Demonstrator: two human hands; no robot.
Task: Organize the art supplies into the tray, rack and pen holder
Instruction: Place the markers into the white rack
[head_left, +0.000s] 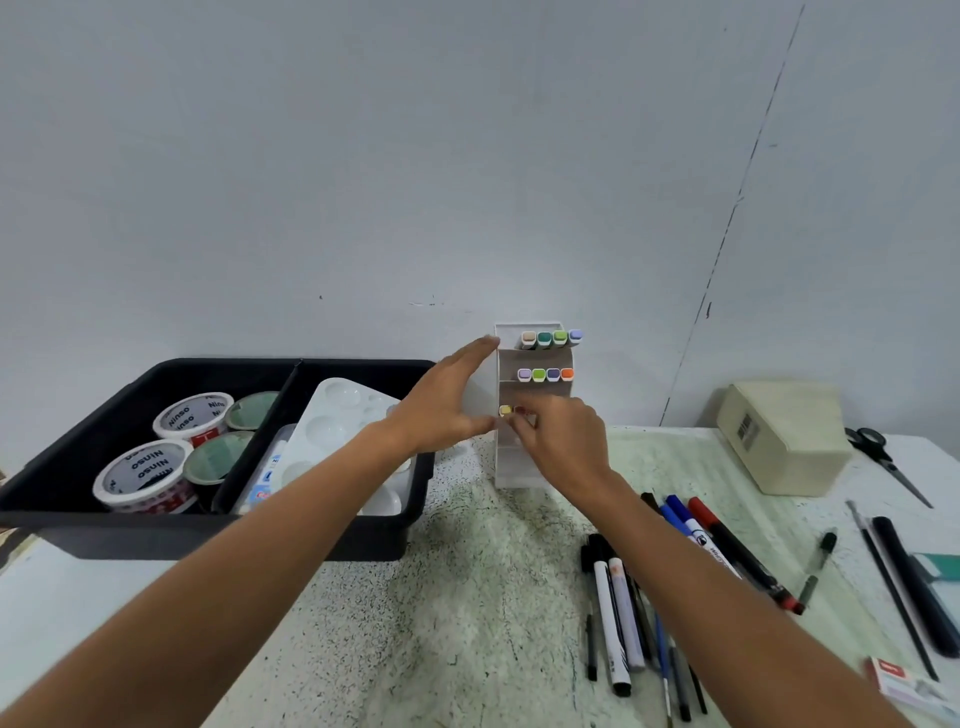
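Rack (506, 457) is steadied by the flat, straight-fingered left hand (449, 410) while a marker (521, 410), pinched by the right hand (558, 441), is being slotted into the third row; pushing home is needed next.

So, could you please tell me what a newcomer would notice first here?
Both hands meet at the tall white marker rack by the wall: the left hand steadies its side, the right hand feeds its third shelf. Left of it sits the black plastic tray.

Head-worn view — looking forward and down, close over table (467, 597)
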